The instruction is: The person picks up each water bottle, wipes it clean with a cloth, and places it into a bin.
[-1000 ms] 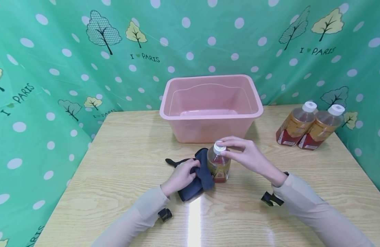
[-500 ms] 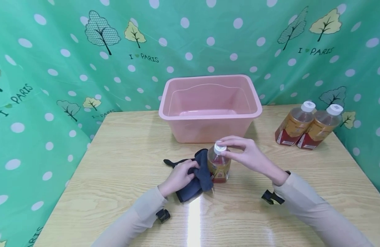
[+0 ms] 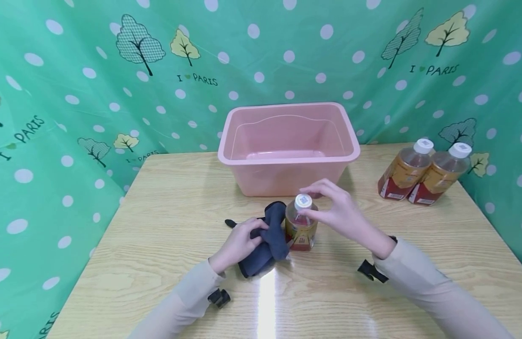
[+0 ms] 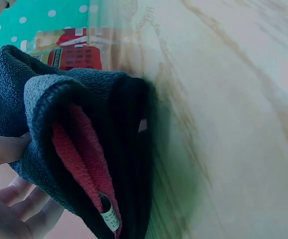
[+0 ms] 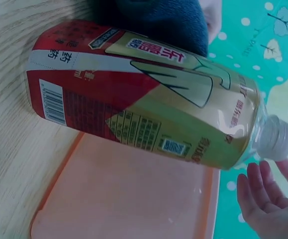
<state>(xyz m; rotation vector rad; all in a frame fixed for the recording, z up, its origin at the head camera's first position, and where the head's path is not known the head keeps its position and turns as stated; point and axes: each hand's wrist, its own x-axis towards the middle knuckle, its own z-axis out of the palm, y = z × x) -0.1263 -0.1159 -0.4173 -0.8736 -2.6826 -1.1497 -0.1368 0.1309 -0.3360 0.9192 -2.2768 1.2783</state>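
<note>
A plastic drink bottle (image 3: 301,226) with a white cap (image 3: 303,201) stands upright on the table. Its red and yellow label faces the right wrist view. Around the cap, my right hand (image 3: 339,209) has its thumb and fingers spread, with a gap beside the cap. My left hand (image 3: 240,242) holds a dark blue cloth (image 3: 261,259) just left of the bottle. In the left wrist view, the thumb (image 4: 4,149) lies against the folded cloth, whose inner side shows pink along with a small white tag (image 4: 110,219).
Behind the bottle stands a pink plastic bin (image 3: 288,176) on the wooden table (image 3: 167,197). Two similar bottles, one (image 3: 405,172) beside the other (image 3: 441,174), stand at the back right. A green dotted curtain (image 3: 261,52) hangs behind the table.
My right hand has let go of the cap, its fingers now spread wider. My left hand and the cloth have shifted slightly left, a little away from the bottle.
</note>
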